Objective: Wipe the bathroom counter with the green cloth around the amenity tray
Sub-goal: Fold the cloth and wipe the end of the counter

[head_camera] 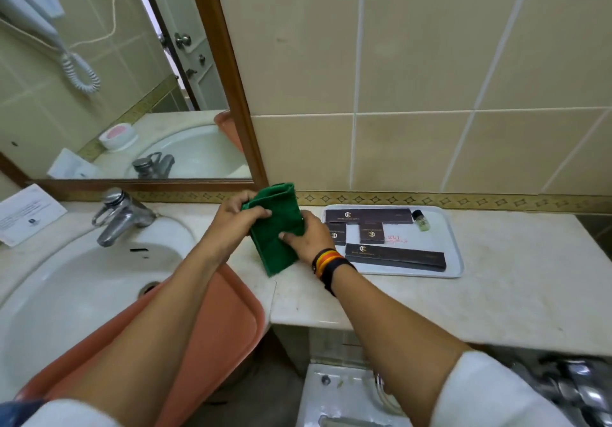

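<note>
Both hands held the green cloth [277, 228] up over the marble counter [496, 300], between the sink [66, 294] on the left and the amenity tray [455, 254] on the right. Left hand [231, 219] pinched the cloth's upper left edge, thumb over the fabric. Right hand [308, 236] gripped its right side, fingers closed on the fold. The cloth hung folded, with its lower corner near or touching the counter (hard to tell, the angle hid the gap). No wiping contact was visible yet, so the task looked barely begun.

The tray sat just right of the right hand, holding dark amenity boxes [395, 256] and a small bottle [420, 219] at its far edge. The boxes were light and loose.

Risks from here:
- The right hand's wrist, with wristbands [328, 262], was very close to the tray's left rim. A sweep rightward could shove the tray or knock the near box off.
- The small bottle stood upright and would probably tip if the tray got bumped.
- A loosely folded cloth could drag its trailing corner over the tray rim and catch the boxes.
- The orange basin [215, 327] overlapped the counter's left edge near the sink, so a leftward stroke might hit it and leave that strip unwiped.
- The narrow strip behind the tray, along the patterned tile border [430, 199], could easily be missed.
</note>
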Motion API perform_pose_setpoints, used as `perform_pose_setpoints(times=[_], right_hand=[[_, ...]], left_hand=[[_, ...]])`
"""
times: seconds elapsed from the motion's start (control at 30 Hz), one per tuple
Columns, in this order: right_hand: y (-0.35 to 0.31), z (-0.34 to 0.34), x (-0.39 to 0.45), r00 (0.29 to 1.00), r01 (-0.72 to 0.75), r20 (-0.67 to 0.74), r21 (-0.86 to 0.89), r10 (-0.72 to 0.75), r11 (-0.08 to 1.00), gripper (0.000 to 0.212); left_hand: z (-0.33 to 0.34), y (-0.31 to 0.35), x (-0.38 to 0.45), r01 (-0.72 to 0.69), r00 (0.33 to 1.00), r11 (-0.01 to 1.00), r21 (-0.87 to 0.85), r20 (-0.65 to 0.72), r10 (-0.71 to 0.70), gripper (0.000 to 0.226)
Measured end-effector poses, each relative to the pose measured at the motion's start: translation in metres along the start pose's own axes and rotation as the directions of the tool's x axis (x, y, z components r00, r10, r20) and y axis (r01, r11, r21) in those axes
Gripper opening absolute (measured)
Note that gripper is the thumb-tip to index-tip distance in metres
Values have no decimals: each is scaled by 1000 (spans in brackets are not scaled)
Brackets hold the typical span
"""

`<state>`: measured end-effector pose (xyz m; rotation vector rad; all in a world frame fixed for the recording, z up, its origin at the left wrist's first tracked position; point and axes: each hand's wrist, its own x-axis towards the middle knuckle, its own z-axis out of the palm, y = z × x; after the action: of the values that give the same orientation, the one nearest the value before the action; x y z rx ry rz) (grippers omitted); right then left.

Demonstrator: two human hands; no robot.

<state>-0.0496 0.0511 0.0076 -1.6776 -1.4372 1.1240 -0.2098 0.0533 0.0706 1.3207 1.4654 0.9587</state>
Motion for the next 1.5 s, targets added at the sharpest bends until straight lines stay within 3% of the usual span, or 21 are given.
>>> perform_pose_setpoints(times=[0.17,0.33,0.43,0.53,0.57,0.63,0.7,0.73,0.8,0.83,0.9,0.97,1.07,1.23,1.37,1.5], right_hand=[[13,-44,-76,988,125,-115,191,-104,974,38],[69,-125,-158,955,142,-296,338,-38,930,27],[115,-188,-186,893,53,-448,222,53,974,24],[151,-250,-185,872,-139,-476,-22,112,990,25],[159,-265,-180,880,-203,-464,-173,103,964,27],[168,-275,-169,879,-301,-474,-476,47,826,38],[172,-256,-164,823,-398,-565,-510,52,762,56],[171,-236,-164,792,-450,-598,-436,123,779,66],[166,-191,-160,766,-529,-568,-291,301,797,84],[166,-173,-157,764,-553,-548,-285,340,783,88],[172,-166,-149,773,-565,-543,-355,327,745,88],[190,-190,-143,811,-531,-526,-476,257,701,84],[228,-250,-136,835,-505,-526,-610,165,611,82],[254,-337,-60,804,-574,-540,-596,248,561,81],[249,-359,5,779,-615,-546,-571,307,544,83],[250,-356,-8,818,-568,-493,-610,298,553,82]], left_hand=[[18,44,-42,-53,996,995,-79,60,58,14],[123,54,-80,3,979,989,-150,200,28,13],[198,41,-102,137,958,979,-150,270,-93,19],[249,11,-123,241,922,970,-15,316,-224,23],[258,1,-130,192,936,975,110,279,-216,24],[260,-20,-139,-40,988,898,438,151,-29,27],[250,-38,-141,-284,957,722,631,142,253,21],[241,-47,-137,-409,906,628,662,211,368,20],[222,-67,-125,-663,736,373,649,473,485,33],[216,-77,-117,-754,645,251,608,609,462,42],[208,-87,-104,-851,520,131,509,780,349,53],[209,-88,-89,-887,462,135,442,842,277,58],[215,-86,-83,-899,438,152,411,855,277,60],[216,-96,-75,-899,435,180,398,854,285,62],[220,-102,-70,-905,424,190,381,847,321,62],[220,-100,-70,-915,402,176,363,853,332,61]])
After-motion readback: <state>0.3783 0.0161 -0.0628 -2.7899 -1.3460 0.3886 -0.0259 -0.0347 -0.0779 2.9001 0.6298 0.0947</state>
